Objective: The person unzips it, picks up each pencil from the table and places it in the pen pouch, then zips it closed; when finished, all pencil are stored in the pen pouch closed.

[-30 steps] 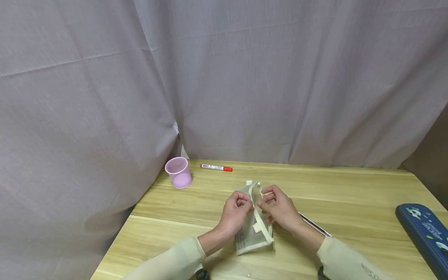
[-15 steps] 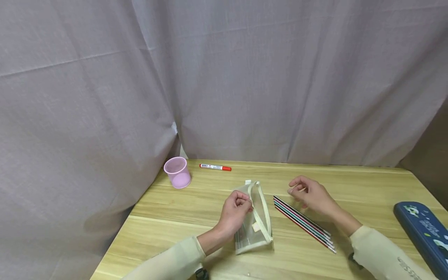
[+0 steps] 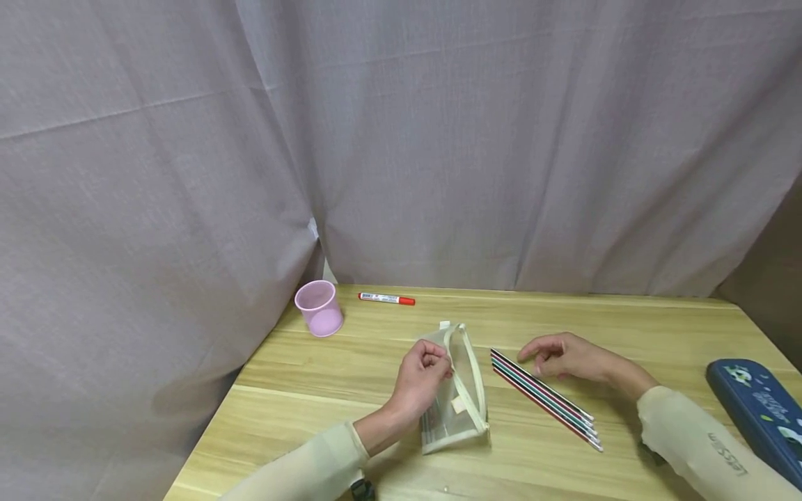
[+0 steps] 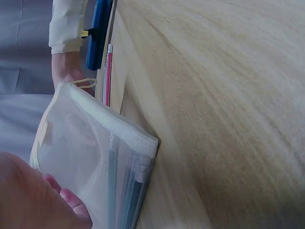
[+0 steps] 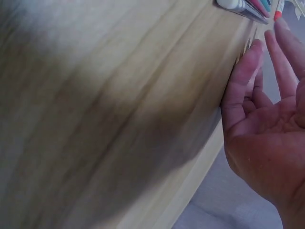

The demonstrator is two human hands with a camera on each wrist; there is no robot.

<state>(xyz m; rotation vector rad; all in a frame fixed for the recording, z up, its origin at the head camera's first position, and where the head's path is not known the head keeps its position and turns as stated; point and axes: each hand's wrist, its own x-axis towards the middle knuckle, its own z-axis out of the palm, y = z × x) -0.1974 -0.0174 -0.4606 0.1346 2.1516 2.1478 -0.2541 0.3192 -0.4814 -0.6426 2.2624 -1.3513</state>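
My left hand [image 3: 421,381] pinches the opening edge of a see-through mesh pencil pouch [image 3: 462,424], whose cream zipper gapes apart. Through the mesh in the left wrist view, several dark and teal pencils [image 4: 127,191] show inside the pouch. Several striped pencils [image 3: 544,398], red, green and black with pale ends, lie side by side on the table to the right of the pouch. Over their far right side hovers my right hand [image 3: 567,358], fingers loosely bent and holding nothing. In the right wrist view its fingers [image 5: 282,71] spread apart near the pencils.
A pink cup [image 3: 319,309] stands at the table's back left corner. Beside it lies a red-capped white marker [image 3: 386,299]. A dark blue pencil case [image 3: 758,417] with cartoon prints lies at the right. Grey curtains [image 3: 426,153] hang behind the wooden table [image 3: 301,396].
My right hand has left the pouch's opening and moved right, then lowered toward the loose pencils, which it had been covering. My left hand stays on the pouch, and the opening looks wider.
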